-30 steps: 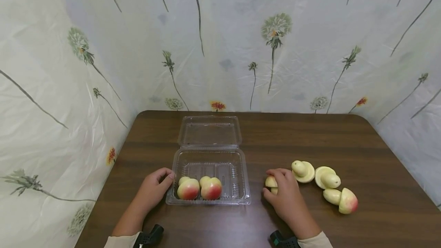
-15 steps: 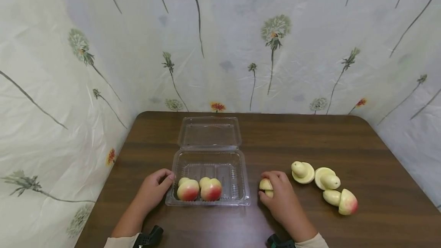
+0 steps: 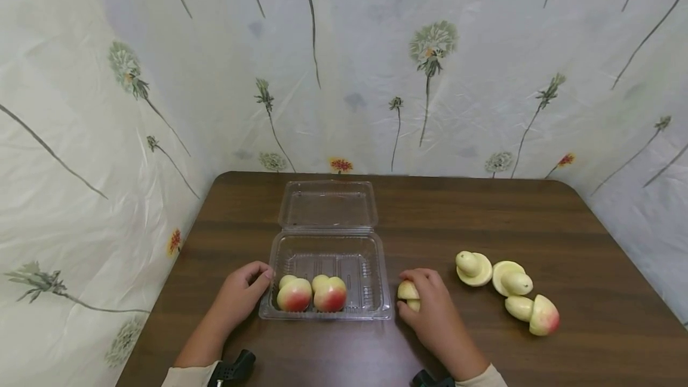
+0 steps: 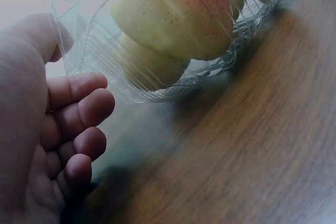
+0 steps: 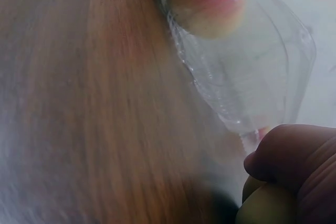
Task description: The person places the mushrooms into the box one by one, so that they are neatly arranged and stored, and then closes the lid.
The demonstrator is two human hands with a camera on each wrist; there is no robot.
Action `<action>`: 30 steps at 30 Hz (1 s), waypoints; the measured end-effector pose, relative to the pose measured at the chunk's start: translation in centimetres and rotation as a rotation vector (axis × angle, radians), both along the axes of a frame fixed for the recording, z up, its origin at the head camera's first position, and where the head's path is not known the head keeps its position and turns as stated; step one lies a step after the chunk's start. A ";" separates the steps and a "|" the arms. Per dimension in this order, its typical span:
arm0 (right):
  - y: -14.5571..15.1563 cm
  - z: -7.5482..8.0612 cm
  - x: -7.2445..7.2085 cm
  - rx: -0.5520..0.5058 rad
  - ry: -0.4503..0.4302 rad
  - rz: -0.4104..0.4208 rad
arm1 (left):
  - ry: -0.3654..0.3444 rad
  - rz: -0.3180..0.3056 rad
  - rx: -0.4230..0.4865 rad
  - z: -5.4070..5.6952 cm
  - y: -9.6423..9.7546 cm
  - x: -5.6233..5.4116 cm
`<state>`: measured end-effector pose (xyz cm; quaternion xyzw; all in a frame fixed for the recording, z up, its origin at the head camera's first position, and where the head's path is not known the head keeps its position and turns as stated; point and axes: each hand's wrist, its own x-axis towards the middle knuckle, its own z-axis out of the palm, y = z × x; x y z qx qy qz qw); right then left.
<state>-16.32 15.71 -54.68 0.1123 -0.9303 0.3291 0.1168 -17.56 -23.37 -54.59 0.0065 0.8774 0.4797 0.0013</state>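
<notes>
Right-hand grip (image 3: 432, 309), pinching one mushroom-shaped piece (image 3: 407, 291), has come left to just beside the open clamshell box (image 3: 368, 316), piece nearer but not yet in with two blushed pieces (image 3: 330, 296); left-hand grip (image 3: 243, 292) pinches the box's left rim.

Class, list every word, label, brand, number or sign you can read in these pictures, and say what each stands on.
None: no readable text, number or sign appears in any view.
Box: clear plastic, no legible label.
Mushroom shapes: yellowish with some red, no lettering visible.
Backdrop: printed flowers, no words visible.
Wrist devices: any marks are too small to read.
</notes>
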 end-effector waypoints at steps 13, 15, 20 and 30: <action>-0.5 0.5 0.1 -0.028 0.003 -0.007 | 0.011 -0.003 0.000 -0.1 0.1 -0.1; -0.5 0.4 0.2 -0.031 0.002 -0.011 | 0.014 -0.003 -0.005 -0.1 0.1 -0.1; -0.2 0.4 0.2 -0.047 -0.019 -0.044 | 0.010 -0.006 -0.017 -0.1 0.1 -0.1; 0.3 0.8 0.2 -0.083 -0.049 -0.107 | -0.007 -0.002 -0.008 0.3 0.3 0.1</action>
